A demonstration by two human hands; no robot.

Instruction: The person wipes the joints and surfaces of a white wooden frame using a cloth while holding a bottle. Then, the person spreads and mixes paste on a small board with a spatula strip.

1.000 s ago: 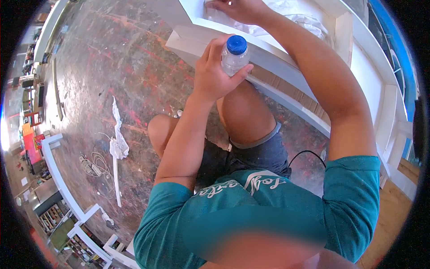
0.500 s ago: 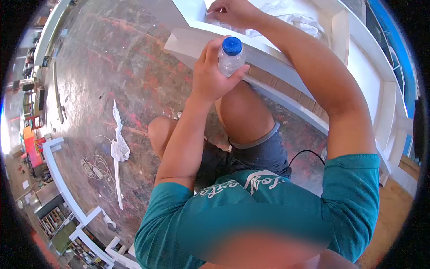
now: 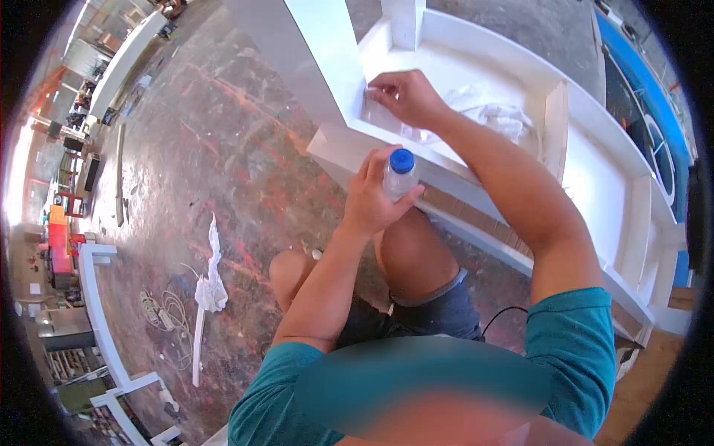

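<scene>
My left hand (image 3: 372,197) is wrapped round a clear plastic bottle (image 3: 399,183) with a blue cap, held upright just outside the near wall of a white framed panel (image 3: 454,63). Inside that panel, my right hand (image 3: 413,98) is closed in a pinch, its fingertips near the inner corner by the upright white board (image 3: 327,56). Something small and pale shows at those fingertips, too small to name. A crumpled white cloth (image 3: 502,121) lies in the panel just right of my right hand.
On the stained concrete floor at left lie a white rag (image 3: 212,290), a thin white strip (image 3: 198,349) and a tangled cable (image 3: 171,312). A long white frame (image 3: 97,305) runs along the far left. A blue-edged structure (image 3: 654,97) stands at right.
My view has tilted so the hands, bottle and panel appear lower, and more of the panel's far side shows. The left hand still holds the bottle; the right stays near the same corner.
</scene>
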